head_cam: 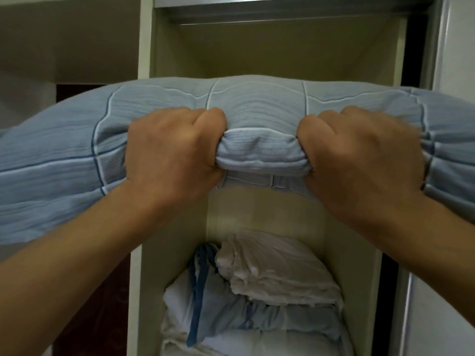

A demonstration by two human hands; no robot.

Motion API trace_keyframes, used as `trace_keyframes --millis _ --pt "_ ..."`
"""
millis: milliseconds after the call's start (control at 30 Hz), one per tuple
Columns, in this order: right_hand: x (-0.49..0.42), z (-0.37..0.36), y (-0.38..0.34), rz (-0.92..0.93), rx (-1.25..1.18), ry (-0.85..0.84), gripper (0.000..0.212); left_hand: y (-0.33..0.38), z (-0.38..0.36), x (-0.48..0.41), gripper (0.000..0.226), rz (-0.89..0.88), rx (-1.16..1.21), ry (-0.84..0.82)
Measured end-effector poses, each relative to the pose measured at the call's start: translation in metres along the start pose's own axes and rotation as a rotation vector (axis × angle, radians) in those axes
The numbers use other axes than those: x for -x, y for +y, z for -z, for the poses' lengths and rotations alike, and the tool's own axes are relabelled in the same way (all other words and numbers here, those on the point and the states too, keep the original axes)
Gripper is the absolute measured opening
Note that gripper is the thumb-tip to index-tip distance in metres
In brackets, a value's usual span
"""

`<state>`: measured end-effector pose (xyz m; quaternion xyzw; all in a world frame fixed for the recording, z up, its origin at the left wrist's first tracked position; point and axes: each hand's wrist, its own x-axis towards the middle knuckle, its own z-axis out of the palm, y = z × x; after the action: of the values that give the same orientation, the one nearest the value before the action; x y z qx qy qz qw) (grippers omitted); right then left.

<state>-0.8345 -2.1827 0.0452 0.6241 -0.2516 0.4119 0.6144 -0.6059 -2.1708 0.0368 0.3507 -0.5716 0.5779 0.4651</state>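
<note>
A light blue pillow (257,109) with white and dark blue stripes stretches across the whole view at the height of a wardrobe shelf. My left hand (169,155) grips its near edge left of centre, fingers curled into the fabric. My right hand (359,160) grips the same edge to the right, bunching the cloth between the two fists. The pillow's middle lies in front of the open wardrobe compartment (277,47); its ends reach past both side panels.
The cream wardrobe has upright side panels (146,47) and a metal rail at the top. In the compartment below lies a pile of white and blue bedding (270,283). A sliding door frame (437,60) stands at the right.
</note>
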Motion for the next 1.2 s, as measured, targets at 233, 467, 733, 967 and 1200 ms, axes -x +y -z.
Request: trace_keyframes --millis 233,467,733,967,1200 --pt "0.015 0.006 0.02 -0.012 -0.056 0.042 0.033 0.028 0.012 -0.008 0.036 -0.01 -0.073 -0.019" --pt "0.035 0.013 0.046 0.001 -0.152 0.093 0.045 0.065 0.024 -0.016 0.032 0.009 -0.142 -0.085" --pt "0.05 0.022 0.046 0.026 -0.317 0.151 0.046 0.084 0.059 -0.011 0.033 -0.041 -0.24 -0.12" --pt "0.044 0.024 0.007 0.004 -0.445 0.136 0.048 0.064 0.09 0.006 0.025 -0.076 -0.33 -0.182" --pt "0.03 0.018 -0.049 0.049 -0.583 0.177 0.027 0.034 0.126 0.037 0.021 -0.073 -0.463 -0.248"
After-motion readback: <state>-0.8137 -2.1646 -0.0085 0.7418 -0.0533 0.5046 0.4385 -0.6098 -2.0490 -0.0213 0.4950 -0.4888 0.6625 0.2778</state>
